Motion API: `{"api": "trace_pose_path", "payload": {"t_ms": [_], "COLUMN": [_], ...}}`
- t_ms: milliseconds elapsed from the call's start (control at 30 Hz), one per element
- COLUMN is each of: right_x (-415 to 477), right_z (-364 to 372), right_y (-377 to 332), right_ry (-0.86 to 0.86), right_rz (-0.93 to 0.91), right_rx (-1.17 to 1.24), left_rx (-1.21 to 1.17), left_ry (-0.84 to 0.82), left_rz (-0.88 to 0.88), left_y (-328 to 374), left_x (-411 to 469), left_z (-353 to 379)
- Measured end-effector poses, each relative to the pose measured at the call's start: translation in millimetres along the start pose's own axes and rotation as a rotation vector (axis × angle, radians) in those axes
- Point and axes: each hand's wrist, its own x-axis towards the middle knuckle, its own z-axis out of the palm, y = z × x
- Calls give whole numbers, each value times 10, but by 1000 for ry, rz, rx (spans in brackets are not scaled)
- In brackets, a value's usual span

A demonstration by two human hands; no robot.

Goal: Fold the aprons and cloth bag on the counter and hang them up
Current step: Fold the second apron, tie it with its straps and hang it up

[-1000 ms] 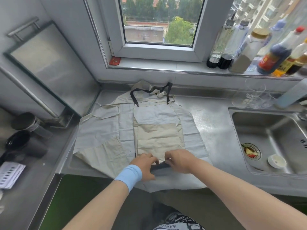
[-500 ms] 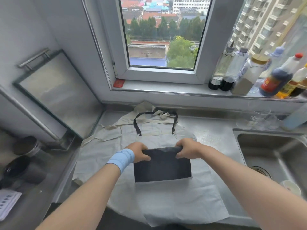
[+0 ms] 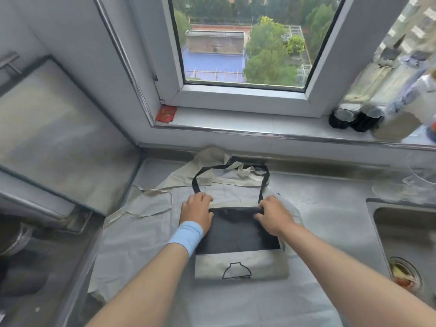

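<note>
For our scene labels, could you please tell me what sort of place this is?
Most likely a home kitchen: a stainless-steel counter with a built-in sink, and condiment bottles lined up on the windowsill.

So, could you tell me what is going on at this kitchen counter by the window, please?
A person is folding a beige and black cloth bag on a steel counter. The left hand, which has a light blue wristband, and the right hand each hold one end of the bag's dark folded edge. The bag's black handles point toward the window. Underneath lie pale grey aprons, spread out and not yet folded.
</note>
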Motion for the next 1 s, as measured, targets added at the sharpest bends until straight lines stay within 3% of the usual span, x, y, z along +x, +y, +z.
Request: {"api": "trace_pose_path", "payload": {"t_ms": [67, 167, 267, 367, 467, 567, 867, 1000], "right_x": [125, 213, 204, 84, -83, -153, -360, -495], "right_z": [45, 78, 83, 210, 530, 726, 679, 632], "right_y": [45, 71, 34, -61, -144, -49, 257, 80], "right_ry": [7, 9, 101, 269, 179, 99, 150, 161], "right_rz": [-2, -3, -35, -216, -336, -292, -215, -396], "right_rx": [-6, -29, -161, -387, -343, -285, -351, -448], "left_rx": [15, 49, 101, 168, 143, 141, 252, 269], "left_ry": [120, -8, -186, -203, -166, -66, -77, -34], "left_rz": [140, 280, 190, 195, 203, 239, 161, 237], "left_y": [152, 420, 514, 492, 455, 304, -208, -107], "left_x": [-29, -210, -274, -276, -282, -285, -591, -635], "left_z": [97, 341, 564, 667, 770, 810, 798, 710]}}
